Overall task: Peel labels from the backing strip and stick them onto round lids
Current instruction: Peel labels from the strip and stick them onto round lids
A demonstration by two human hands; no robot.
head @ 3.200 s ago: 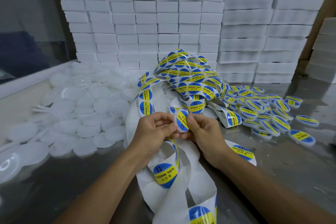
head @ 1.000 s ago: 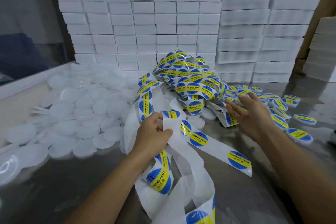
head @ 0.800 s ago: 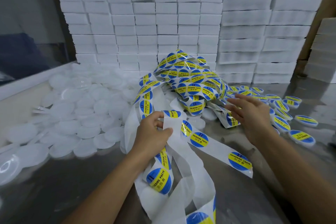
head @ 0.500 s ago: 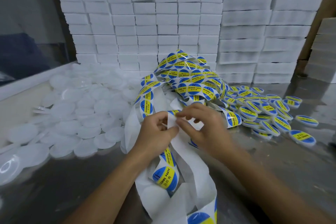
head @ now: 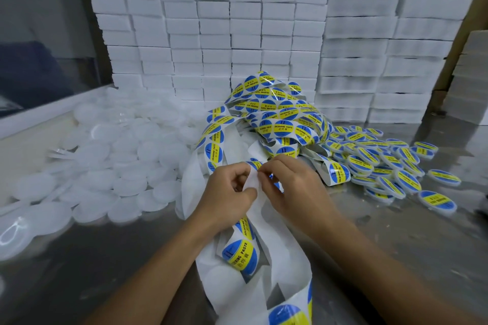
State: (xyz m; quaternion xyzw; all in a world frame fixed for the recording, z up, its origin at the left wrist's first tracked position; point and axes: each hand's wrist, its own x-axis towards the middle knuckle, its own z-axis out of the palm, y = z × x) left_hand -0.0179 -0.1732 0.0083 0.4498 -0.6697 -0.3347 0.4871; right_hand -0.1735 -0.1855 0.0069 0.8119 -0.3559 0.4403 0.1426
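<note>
Big heap of bare white lids (head: 111, 166) left of the backing strip (head: 266, 221): most still to do. Smaller labelled lids pile (head: 380, 163) to its right: done. Left hand (head: 227, 192) grips strip; right hand (head: 293, 185) pinches a label (head: 254, 165) edge at strip top, prob. mid-peel.

Bare lids (head: 111, 166) lie piled on the table (head: 92, 258) at left, labelled lids (head: 383, 166) at right, the tangled strip (head: 274, 124) between; stacked blocks (head: 237, 39) stand far behind.
</note>
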